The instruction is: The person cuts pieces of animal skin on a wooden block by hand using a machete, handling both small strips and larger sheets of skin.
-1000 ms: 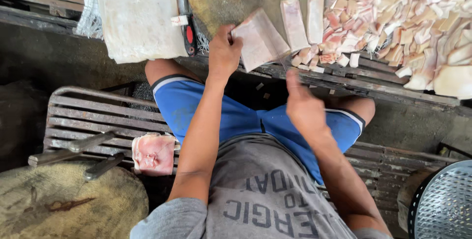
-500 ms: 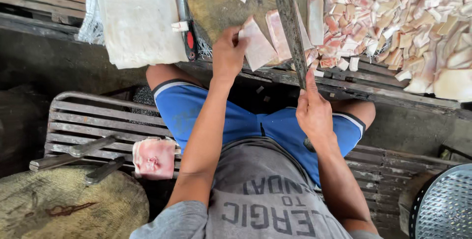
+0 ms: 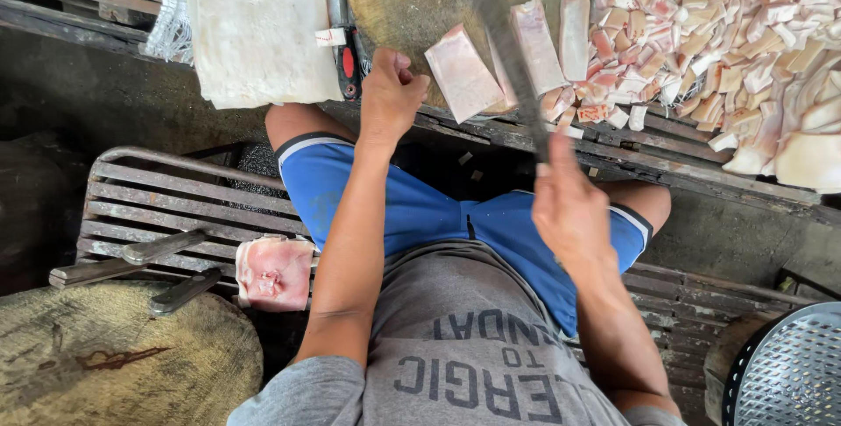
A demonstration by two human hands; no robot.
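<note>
A: Obs. 1, edges and room. The round block sits at 12 o'clock, its near rim above the slatted rack. The left hand rests at that rim, just left of a slab of pale pork. A dark gap runs between rack and knees. Is the space tight?

B: Tight to the right. The pile of cut pieces fills 1 to 3 o'clock and spills onto the rack. At 11 o'clock a folded white cloth lies beside the block. Free surface on the block shows only between the left hand and the slab.

A: Obs. 2, hidden parts?

B: The cleaver blade is blurred, and its top end is cut by the frame edge. The handle is buried in the right hand. The block's far half and the pile's right side run out of frame.

A: Fingers?

B: The left is curled into a loose fist; I cannot tell whether it pinches the slab. The right is wrapped firmly round the cleaver handle.

A: Obs. 3, axis of the cleaver?

B: The long axis runs from the right hand at about 5 o'clock up to 11 o'clock, tip away from the body, crossing over the slab and strips.

A: Other items?

B: A bench at 9 o'clock carries a pink chunk and two knives.
</note>
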